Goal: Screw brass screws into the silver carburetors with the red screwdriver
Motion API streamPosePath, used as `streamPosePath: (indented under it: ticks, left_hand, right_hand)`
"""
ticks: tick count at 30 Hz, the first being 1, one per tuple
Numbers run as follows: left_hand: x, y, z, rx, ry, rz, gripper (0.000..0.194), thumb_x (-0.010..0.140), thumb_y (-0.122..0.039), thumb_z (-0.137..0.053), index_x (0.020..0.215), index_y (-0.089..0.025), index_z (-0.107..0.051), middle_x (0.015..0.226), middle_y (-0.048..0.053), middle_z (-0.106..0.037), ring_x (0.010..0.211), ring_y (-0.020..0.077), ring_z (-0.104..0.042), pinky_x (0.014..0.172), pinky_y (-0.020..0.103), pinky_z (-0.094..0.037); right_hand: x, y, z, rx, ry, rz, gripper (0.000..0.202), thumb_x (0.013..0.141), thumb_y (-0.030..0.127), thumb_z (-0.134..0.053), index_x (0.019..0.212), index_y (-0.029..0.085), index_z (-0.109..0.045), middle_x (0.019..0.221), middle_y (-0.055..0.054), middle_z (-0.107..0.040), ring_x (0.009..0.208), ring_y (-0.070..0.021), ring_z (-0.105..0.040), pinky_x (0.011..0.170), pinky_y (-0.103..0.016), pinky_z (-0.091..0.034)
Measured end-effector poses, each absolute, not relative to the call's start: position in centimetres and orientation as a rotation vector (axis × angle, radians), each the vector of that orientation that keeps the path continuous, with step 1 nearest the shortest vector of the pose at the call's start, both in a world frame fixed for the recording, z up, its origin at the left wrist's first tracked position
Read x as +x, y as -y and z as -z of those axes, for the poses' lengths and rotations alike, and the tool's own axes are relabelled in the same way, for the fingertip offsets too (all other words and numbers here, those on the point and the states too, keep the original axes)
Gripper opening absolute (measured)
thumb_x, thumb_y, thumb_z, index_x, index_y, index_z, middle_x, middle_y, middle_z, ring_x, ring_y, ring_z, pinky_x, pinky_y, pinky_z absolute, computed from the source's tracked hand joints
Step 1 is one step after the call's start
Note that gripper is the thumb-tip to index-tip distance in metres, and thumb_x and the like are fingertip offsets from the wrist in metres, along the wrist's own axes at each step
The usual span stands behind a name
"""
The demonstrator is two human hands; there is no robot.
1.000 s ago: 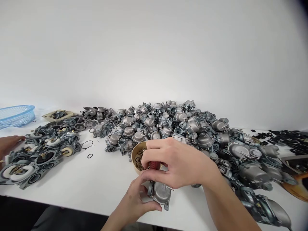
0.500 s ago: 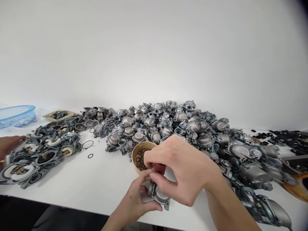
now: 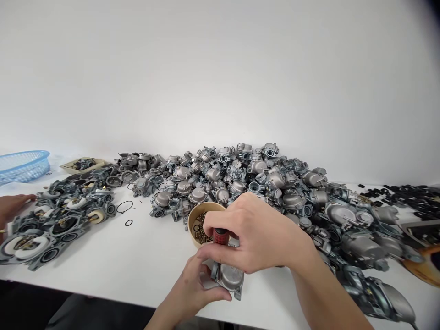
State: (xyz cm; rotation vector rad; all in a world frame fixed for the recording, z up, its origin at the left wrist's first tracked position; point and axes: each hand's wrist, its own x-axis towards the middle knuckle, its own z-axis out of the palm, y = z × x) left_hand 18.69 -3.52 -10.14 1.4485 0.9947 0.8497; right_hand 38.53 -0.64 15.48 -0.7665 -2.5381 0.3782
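A grey metal carburetor [image 3: 232, 278] rests near the table's front edge with its rounded bowl facing up. My left hand [image 3: 195, 286] grips its left side, the thumb along the front. Above it, my right hand [image 3: 254, 233] is closed around the red and black handle of a screwdriver [image 3: 220, 236], which stands roughly upright over the carburetor's left edge. The shaft's lower end is too small to make out clearly. Just behind both hands sits a round tan bowl [image 3: 192, 229] of small brass-coloured screws [image 3: 202, 236], partly covered by my right hand.
A large heap of carburetors [image 3: 237, 174] spreads behind and to the right. Open carburetor bodies with white floats [image 3: 30, 245] lie at left, near another person's hand [image 3: 12, 208]. Loose rubber rings [image 3: 128, 223], a blue basket [image 3: 25, 166] and black parts [image 3: 405, 197] lie farther out.
My right hand has shifted slightly left and turned around the screwdriver, whose handle now shows more upright. My left hand and the carburetor have stayed nearly in place.
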Motion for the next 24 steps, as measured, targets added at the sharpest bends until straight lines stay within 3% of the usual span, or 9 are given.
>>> streamPosePath:
  ticks: [5, 24]
  left_hand:
    - [18.6, 3.4, 11.2, 1.444, -1.044, -0.844, 0.089, 0.063, -0.053, -0.109, 0.136, -0.021, -0.07, 0.133, 0.017, -0.071, 0.119, 0.0427, -0.07, 0.103, 0.057, -0.059]
    - [18.6, 3.6, 9.6, 1.494, -1.009, -0.832, 0.097, 0.066, -0.059, -0.106, 0.148, -0.025, -0.066, 0.134, 0.015, -0.071, 0.118, 0.0401, -0.069, 0.102, 0.053, -0.058]
  right_hand:
    - [38.4, 0.6, -15.5, -0.766, 2.554, -0.367, 0.043, 0.1, 0.036, -0.075, 0.073, 0.02, -0.045, 0.059, 0.009, -0.046, 0.051, -0.0069, -0.034, 0.055, -0.026, -0.024]
    - [38.5, 0.2, -15.4, -0.765, 2.557, -0.388, 0.04, 0.1, 0.032, -0.072, 0.072, 0.02, -0.047, 0.057, 0.009, -0.046, 0.051, -0.0064, -0.036, 0.056, -0.026, -0.027]
